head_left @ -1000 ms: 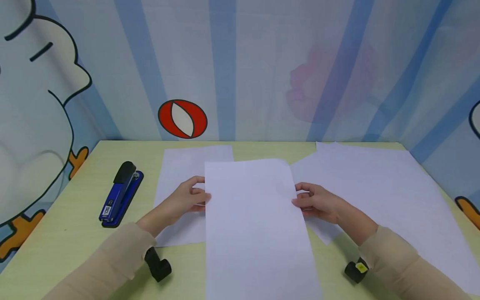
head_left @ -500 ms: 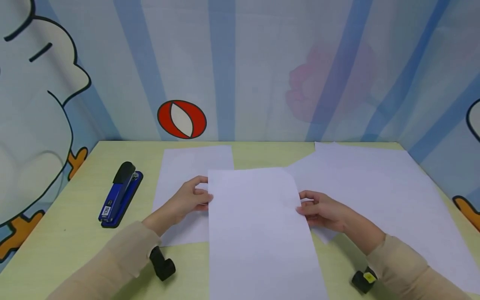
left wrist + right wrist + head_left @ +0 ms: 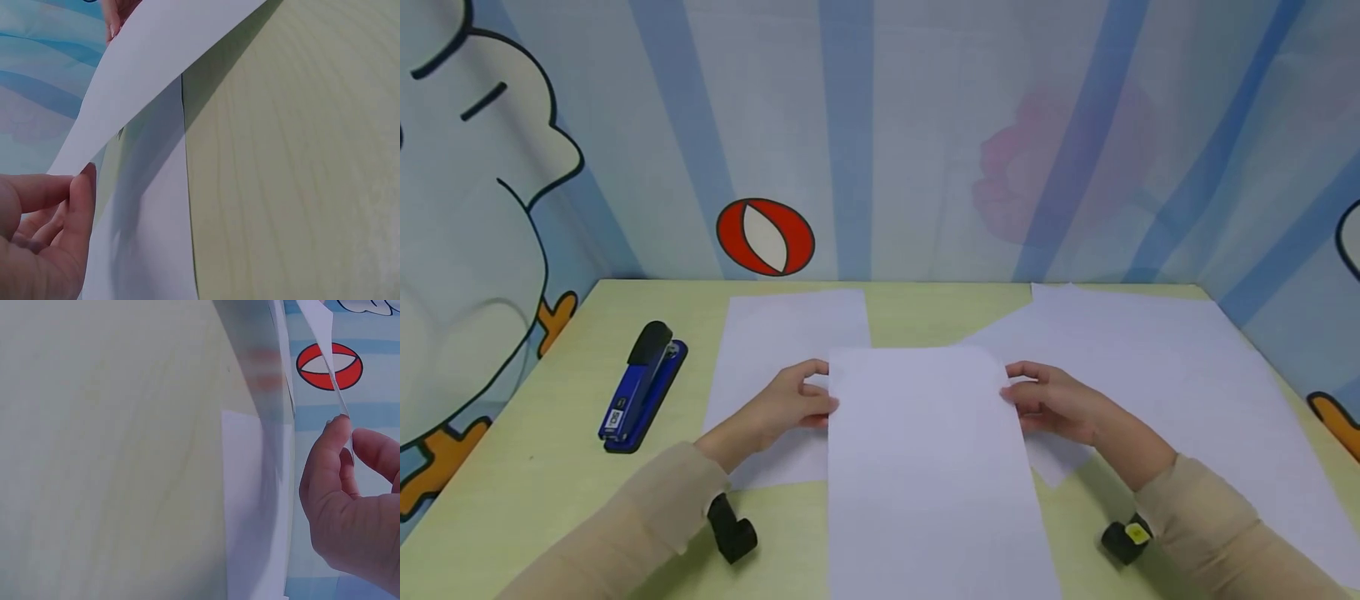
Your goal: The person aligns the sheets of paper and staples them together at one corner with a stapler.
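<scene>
A white sheet of paper point(image 3: 925, 467) is held up off the table between both hands, its near end running out of the head view. My left hand point(image 3: 790, 404) pinches its left edge near the far end, thumb on the front face. On the opposite edge my right hand point(image 3: 1052, 404) pinches at about the same height. In the left wrist view the sheet point(image 3: 156, 56) slants away from the left hand's thumb and finger point(image 3: 50, 231) above the table. The right wrist view shows the sheet point(image 3: 322, 331) nearly edge-on, gripped by the right hand point(image 3: 350, 494).
Another white sheet point(image 3: 767, 333) lies on the table point(image 3: 550, 475) behind the left hand. Several overlapping white sheets point(image 3: 1180, 400) spread over the right side. A blue and black stapler point(image 3: 643, 387) lies at the left. A printed curtain point(image 3: 917, 150) hangs behind the table.
Both hands have shifted right with the sheet, and its far edge sits lower in the head view. The right hand dipped, then rose again. The far right corner, curled earlier, looks flatter.
</scene>
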`<state>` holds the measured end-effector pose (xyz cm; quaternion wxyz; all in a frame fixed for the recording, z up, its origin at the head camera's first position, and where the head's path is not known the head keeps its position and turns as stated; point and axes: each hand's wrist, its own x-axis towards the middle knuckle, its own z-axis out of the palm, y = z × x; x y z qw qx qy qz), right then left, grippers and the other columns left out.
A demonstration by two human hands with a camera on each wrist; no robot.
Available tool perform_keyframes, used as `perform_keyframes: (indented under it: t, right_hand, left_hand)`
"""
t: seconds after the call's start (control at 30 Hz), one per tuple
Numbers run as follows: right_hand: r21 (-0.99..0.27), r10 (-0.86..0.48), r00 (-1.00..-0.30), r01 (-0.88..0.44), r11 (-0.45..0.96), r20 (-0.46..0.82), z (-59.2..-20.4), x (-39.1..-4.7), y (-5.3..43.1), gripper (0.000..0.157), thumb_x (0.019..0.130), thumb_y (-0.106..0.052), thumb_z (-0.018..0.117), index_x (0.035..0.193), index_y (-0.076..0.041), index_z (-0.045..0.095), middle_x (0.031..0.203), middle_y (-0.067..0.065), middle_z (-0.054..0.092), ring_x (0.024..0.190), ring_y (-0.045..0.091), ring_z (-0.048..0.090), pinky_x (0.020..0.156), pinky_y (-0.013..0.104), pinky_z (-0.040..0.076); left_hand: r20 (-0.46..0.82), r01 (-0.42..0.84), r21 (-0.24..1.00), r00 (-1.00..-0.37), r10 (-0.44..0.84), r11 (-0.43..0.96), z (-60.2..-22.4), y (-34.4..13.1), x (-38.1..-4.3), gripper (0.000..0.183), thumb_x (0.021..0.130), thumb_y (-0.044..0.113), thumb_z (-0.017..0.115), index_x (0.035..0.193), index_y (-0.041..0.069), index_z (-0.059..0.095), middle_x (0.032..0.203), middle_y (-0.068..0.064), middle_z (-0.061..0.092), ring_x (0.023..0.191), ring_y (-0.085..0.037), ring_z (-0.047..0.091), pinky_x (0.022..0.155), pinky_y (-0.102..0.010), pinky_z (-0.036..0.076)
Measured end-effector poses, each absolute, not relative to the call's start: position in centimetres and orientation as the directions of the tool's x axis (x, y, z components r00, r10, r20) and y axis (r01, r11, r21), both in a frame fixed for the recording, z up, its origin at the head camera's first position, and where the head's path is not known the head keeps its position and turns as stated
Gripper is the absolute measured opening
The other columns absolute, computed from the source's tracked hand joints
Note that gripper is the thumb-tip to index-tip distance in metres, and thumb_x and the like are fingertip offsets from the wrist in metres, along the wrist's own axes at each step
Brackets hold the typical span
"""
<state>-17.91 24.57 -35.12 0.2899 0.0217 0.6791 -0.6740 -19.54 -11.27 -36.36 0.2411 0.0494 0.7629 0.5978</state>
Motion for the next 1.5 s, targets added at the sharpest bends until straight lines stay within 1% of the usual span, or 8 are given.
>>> perform_keyframes:
  t: [0.27, 0.63, 0.8, 0.9, 1.0, 1.1, 1.3, 1.5]
  right_hand:
    - [-0.898, -0.308, -0.846, 0.432, 0.084, -0.436, -34.8, -18.4, 24.9, 0.024, 0.091, -0.01, 0.058, 0.111, -0.011, 0.045, 0.079, -0.001, 0.063, 0.066, 0.009, 0.058, 0.06, 0.02, 0.05]
    - [-0.9, -0.281, -0.857, 0.427, 0.085, -0.433, -34.9, -18.8, 25.1, 0.026, 0.091, -0.011, 0.058, 0.114, -0.011, 0.045, 0.077, -0.001, 0.062, 0.065, 0.008, 0.058, 0.06, 0.02, 0.051]
    - [-0.905, -0.267, -0.865, 0.414, 0.097, -0.424, -35.0, -18.8, 25.2, 0.023, 0.09, -0.008, 0.058, 0.109, -0.01, 0.045, 0.075, 0.0, 0.06, 0.064, 0.008, 0.056, 0.058, 0.02, 0.05]
    - [-0.907, -0.258, -0.869, 0.402, 0.126, -0.422, -35.2, -18.7, 25.3, 0.022, 0.089, -0.006, 0.058, 0.106, -0.009, 0.045, 0.072, 0.0, 0.057, 0.064, 0.009, 0.055, 0.058, 0.02, 0.05]
    - [-0.902, -0.249, -0.868, 0.402, 0.157, -0.43, -35.4, -18.6, 25.4, 0.022, 0.089, -0.006, 0.059, 0.105, -0.008, 0.044, 0.071, 0.0, 0.055, 0.064, 0.009, 0.054, 0.059, 0.021, 0.05]
    - [-0.895, -0.24, -0.865, 0.407, 0.181, -0.441, -35.5, -18.5, 25.5, 0.023, 0.089, -0.006, 0.059, 0.106, -0.008, 0.043, 0.072, 0.001, 0.054, 0.064, 0.009, 0.054, 0.059, 0.022, 0.05]
    - [-0.889, -0.24, -0.861, 0.403, 0.217, -0.449, -36.0, -18.6, 25.8, 0.021, 0.089, -0.006, 0.059, 0.104, -0.007, 0.044, 0.074, 0.002, 0.053, 0.064, 0.01, 0.054, 0.06, 0.022, 0.051]
    - [-0.891, -0.247, -0.863, 0.391, 0.23, -0.442, -36.0, -18.6, 25.9, 0.022, 0.088, -0.006, 0.059, 0.104, -0.007, 0.044, 0.074, 0.001, 0.053, 0.064, 0.009, 0.054, 0.06, 0.022, 0.051]
  left_hand:
    - [-0.308, -0.213, 0.939, -0.867, 0.392, 0.269, -36.6, -10.8, -19.0, 0.043, 0.088, -0.001, 0.059, 0.126, -0.001, 0.039, 0.076, -0.006, 0.059, 0.067, -0.012, 0.057, 0.067, -0.024, 0.052]
    - [-0.291, -0.189, 0.947, -0.85, 0.439, 0.261, -37.0, -10.5, -18.6, 0.037, 0.088, -0.004, 0.058, 0.119, -0.003, 0.037, 0.069, -0.004, 0.053, 0.064, -0.011, 0.056, 0.065, -0.024, 0.052]
    - [-0.27, -0.159, 0.952, -0.838, 0.474, 0.261, -37.1, -10.5, -18.6, 0.033, 0.087, -0.003, 0.059, 0.113, -0.003, 0.038, 0.067, -0.003, 0.052, 0.064, -0.012, 0.056, 0.065, -0.025, 0.052]
    - [-0.266, -0.15, 0.953, -0.832, 0.487, 0.263, -37.1, -10.4, -18.7, 0.038, 0.085, -0.004, 0.061, 0.117, -0.003, 0.039, 0.071, -0.005, 0.056, 0.068, -0.012, 0.057, 0.068, -0.027, 0.053]
    - [-0.265, -0.147, 0.952, -0.831, 0.488, 0.268, -37.0, -10.3, -18.7, 0.049, 0.083, -0.005, 0.064, 0.125, -0.004, 0.038, 0.079, -0.007, 0.06, 0.072, -0.013, 0.059, 0.073, -0.03, 0.053]
    - [-0.268, -0.147, 0.95, -0.84, 0.473, 0.277, -37.0, -10.2, -18.8, 0.055, 0.082, -0.004, 0.064, 0.131, -0.003, 0.037, 0.084, -0.009, 0.06, 0.075, -0.014, 0.059, 0.075, -0.031, 0.053]
    - [-0.276, -0.144, 0.939, -0.857, 0.435, 0.313, -37.1, -9.9, -19.0, 0.057, 0.083, -0.003, 0.064, 0.133, -0.001, 0.037, 0.089, -0.011, 0.06, 0.075, -0.015, 0.059, 0.075, -0.031, 0.053]
    - [-0.267, -0.13, 0.938, -0.862, 0.431, 0.322, -37.3, -9.6, -19.2, 0.056, 0.082, -0.005, 0.063, 0.132, 0.0, 0.038, 0.087, -0.01, 0.056, 0.073, -0.015, 0.058, 0.072, -0.029, 0.053]
